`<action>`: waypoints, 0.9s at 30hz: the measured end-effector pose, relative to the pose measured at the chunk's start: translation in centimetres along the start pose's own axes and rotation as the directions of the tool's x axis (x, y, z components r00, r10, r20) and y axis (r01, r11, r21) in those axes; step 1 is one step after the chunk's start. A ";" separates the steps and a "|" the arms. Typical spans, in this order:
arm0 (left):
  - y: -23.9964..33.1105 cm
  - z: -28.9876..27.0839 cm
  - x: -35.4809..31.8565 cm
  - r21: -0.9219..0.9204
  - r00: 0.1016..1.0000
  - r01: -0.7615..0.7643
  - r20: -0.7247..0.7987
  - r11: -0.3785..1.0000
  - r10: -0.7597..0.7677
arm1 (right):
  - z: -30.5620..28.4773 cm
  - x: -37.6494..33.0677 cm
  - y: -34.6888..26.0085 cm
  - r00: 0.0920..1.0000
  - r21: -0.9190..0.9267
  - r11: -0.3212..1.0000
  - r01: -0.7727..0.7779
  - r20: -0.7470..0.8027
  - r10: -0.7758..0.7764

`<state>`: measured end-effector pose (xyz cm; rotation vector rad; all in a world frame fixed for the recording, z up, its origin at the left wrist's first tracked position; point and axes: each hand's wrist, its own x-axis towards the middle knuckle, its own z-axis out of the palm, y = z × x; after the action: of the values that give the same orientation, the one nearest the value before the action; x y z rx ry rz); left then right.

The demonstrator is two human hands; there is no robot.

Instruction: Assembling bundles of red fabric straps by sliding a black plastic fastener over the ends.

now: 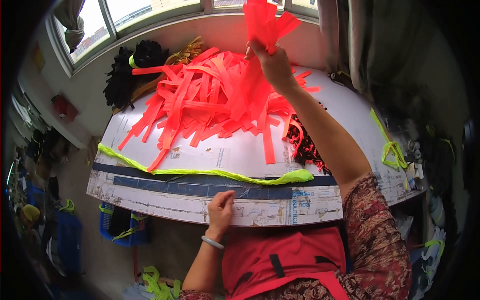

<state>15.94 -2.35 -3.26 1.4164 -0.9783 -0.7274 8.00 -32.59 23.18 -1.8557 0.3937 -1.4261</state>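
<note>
We had our R hand [270,62] up, fingers wrapped tight round a bunch of red strips [257,87], ends poking out above the fist & the rest hanging below it; the big red pile [200,92] lay to its L on the white tbl [245,148]. Our L hand [221,207] was at the near edge, fingers curled, couldn't tell if pinching anything, w/ a neon-yellow strip [215,173] just beyond it.

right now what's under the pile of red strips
White tabletop shows around the front of the pile and in gaps between its lower strips. Whatever lies beneath the middle is covered and cannot be seen.
</note>
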 end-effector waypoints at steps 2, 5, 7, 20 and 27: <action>4.2 -2.1 1.5 0.009 0.987 -0.122 -0.108 0.993 0.122 | -1.1 -1.7 -5.8 0.994 0.074 0.995 -0.070 0.095 0.063; 15.6 -4.0 1.9 -0.127 0.961 -0.265 -0.120 0.956 0.250 | -1.5 -6.9 -13.0 0.898 0.343 0.877 -0.337 0.396 0.190; 20.5 -2.4 2.0 -0.401 0.942 -0.309 -0.004 0.862 0.336 | -0.5 -11.6 -15.3 0.811 0.217 0.909 -0.356 0.556 0.184; 9.8 3.6 -6.2 -0.307 0.649 0.640 0.707 0.705 -0.282 | -2.9 -32.1 -7.7 0.363 0.012 0.452 -0.892 0.615 0.700; 9.7 3.2 -6.8 -0.382 0.747 0.588 0.594 0.713 -0.298 | -3.5 -34.3 -7.1 0.692 0.152 0.687 -0.711 0.324 0.645</action>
<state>8.68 2.76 5.18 0.9546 -0.6825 -1.6836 -8.03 -7.18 4.82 -1.4026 0.6526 -0.6746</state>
